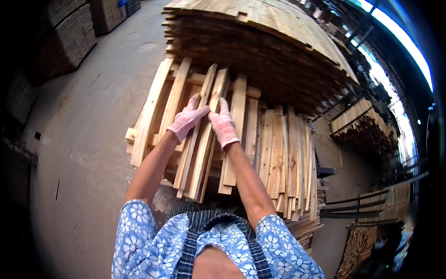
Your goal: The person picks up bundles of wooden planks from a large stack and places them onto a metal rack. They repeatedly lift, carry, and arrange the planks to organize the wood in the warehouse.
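Two narrow wooden boards, a left one and a right one, lie side by side in front of me, pointing away. My left hand, in a pink and white knitted glove, grips them from the left, its thumb reaching across their top. From the right, my right hand, gloved alike, closes on the same boards, with the two thumbs almost meeting. The undersides of the boards and some fingertips are hidden. Just right of my right hand lies another loose board.
Beyond my hands rises a tall stack of planks. Spaced boards lie to the left, and a tighter row of boards to the right, over crosswise timbers. More lumber piles stand far left and right. Grey concrete floor stretches along the left.
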The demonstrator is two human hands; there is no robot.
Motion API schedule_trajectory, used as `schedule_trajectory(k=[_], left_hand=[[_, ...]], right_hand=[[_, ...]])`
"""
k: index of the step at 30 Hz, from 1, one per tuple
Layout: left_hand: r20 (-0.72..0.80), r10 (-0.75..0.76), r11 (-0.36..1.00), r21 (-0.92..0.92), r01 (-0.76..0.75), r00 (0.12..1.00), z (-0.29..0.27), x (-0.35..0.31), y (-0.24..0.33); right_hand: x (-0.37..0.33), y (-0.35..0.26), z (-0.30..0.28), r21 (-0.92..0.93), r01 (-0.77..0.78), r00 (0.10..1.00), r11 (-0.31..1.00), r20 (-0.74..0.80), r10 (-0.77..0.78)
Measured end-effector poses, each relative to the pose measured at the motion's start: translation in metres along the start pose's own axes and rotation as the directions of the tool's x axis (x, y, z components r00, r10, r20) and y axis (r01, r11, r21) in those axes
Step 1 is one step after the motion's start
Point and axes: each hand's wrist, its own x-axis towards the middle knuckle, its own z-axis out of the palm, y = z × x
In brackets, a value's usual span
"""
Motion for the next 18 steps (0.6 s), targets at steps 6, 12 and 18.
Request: schedule_trajectory(k=[6,12,18], left_hand=[[-0.088,0.007,0.981,0.193,0.010,0.996,-0.019,0.006,-0.002],[-0.236,-0.160,0.787,0.555,0.268,0.958,0.009,0.000,0.004],[-0.115,-0.129,0.744,0.645,0.172,0.985,0.023,0.002,0.021]], right_hand=[[0.019,0.012,-0.003,0.300,-0.021,1.000,0.954,0.026,0.014],[0.014,0.032,-0.018,0.158,-0.076,0.994,0.984,-0.063,0.087],[-0.003,0.006,-0.010,-0.098,-0.080,0.997,0.992,-0.012,0.079]])
